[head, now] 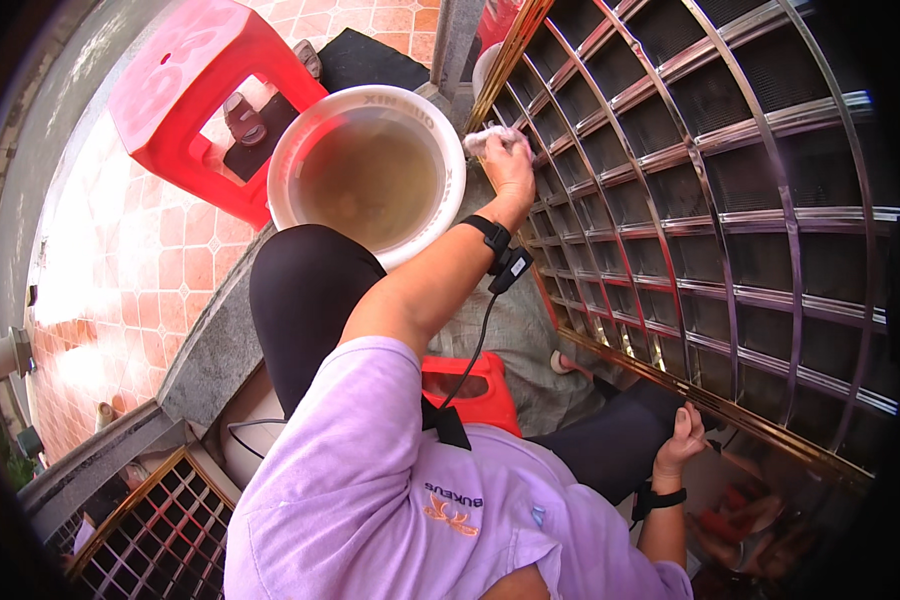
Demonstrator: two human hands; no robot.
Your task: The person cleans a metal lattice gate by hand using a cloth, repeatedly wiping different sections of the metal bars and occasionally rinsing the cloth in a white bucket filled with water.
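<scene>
A metal grille panel [649,187] with shiny bars and a gold-coloured frame leans up on the right, dark mesh behind its bars. My left hand [508,166] grips a pale, bunched cloth [487,139] against the frame's left side. Farther right, my right hand [681,442] has its fingers closed at the panel's lower gold edge [709,403]. Just left of the cloth stands a white plastic bucket [456,161], partly filled with cloudy brownish water [367,180]. Both my wrists wear black straps, and a cable runs from the left one.
A red plastic stool [157,82] stands beyond the bucket, with a sandal [245,120] behind it. Between my legs sits a red plastic object [495,382] with an opening. A stone ledge [214,337] borders the tiled floor [169,240]. Another grille [165,517] lies lower left.
</scene>
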